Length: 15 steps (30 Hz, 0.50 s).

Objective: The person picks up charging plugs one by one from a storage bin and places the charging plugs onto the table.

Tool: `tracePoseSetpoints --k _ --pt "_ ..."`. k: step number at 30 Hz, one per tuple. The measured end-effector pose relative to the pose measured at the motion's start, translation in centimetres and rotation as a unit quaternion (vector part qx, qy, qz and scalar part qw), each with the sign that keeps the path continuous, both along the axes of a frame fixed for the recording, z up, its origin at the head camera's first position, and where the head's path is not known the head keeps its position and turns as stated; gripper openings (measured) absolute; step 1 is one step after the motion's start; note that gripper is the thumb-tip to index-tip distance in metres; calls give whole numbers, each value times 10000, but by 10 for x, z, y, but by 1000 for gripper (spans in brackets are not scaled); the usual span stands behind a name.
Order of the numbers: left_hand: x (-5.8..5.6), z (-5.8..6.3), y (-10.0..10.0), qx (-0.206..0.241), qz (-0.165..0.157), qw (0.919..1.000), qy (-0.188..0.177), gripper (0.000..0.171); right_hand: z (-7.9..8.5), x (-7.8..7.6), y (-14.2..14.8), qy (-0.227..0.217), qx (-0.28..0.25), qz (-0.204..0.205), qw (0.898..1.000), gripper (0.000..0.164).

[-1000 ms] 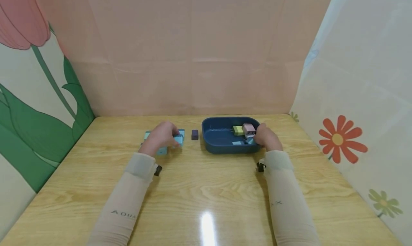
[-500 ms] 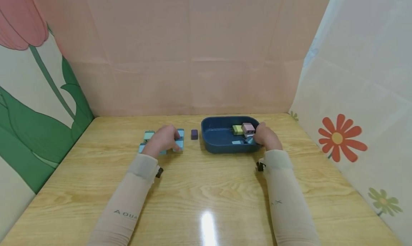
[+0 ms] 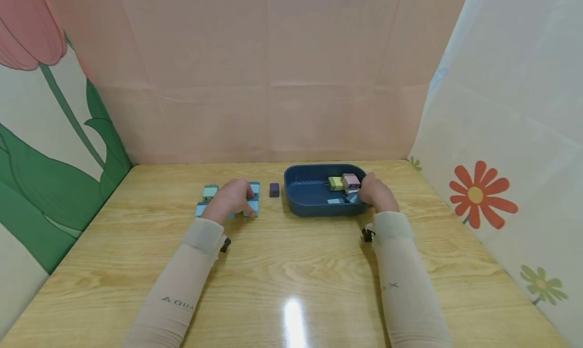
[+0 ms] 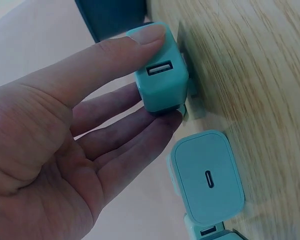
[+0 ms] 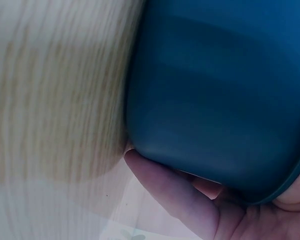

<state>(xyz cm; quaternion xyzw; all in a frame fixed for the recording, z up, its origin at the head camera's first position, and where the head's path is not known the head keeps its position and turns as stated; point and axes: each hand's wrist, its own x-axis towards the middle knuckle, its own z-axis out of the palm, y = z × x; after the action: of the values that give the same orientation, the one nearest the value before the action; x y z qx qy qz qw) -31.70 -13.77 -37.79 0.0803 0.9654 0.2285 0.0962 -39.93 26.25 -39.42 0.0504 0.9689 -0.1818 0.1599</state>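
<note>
In the left wrist view, my left hand point(image 4: 65, 130) pinches a turquoise USB charger plug point(image 4: 162, 82) between its thumb on one side and fingers on the other. The charger is at the tabletop, beside another turquoise charger point(image 4: 208, 177) with a small oval port. The head view shows my left hand point(image 3: 230, 199) over a group of light-blue and mint chargers point(image 3: 210, 192), partly hiding them. My right hand point(image 3: 377, 193) holds the right end of a dark blue basin point(image 3: 319, 209), its thumb point(image 5: 170, 192) against the outer wall in the right wrist view.
Inside the basin lie a yellow-green charger point(image 3: 336, 183), a pink charger point(image 3: 350, 181) and light-blue pieces point(image 3: 336, 201). A small dark purple block point(image 3: 274, 189) stands on the wooden table point(image 3: 273, 267) left of the basin. A pink backdrop point(image 3: 273, 85) rises behind.
My left hand has brought the turquoise charger down and slightly towards the front, and it now lies flatter among the others. The right hand stays at the basin's end.
</note>
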Motion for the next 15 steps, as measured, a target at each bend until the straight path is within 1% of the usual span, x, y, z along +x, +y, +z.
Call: tracePoseSetpoints --k 8,15 --pt "2 1 1 -38 33 10000 21 51 10 10 -2 -80 10 29 10000 77" --pt "1 2 -1 59 17 10000 -34 51 11 10 -2 -94 0 3 10000 77"
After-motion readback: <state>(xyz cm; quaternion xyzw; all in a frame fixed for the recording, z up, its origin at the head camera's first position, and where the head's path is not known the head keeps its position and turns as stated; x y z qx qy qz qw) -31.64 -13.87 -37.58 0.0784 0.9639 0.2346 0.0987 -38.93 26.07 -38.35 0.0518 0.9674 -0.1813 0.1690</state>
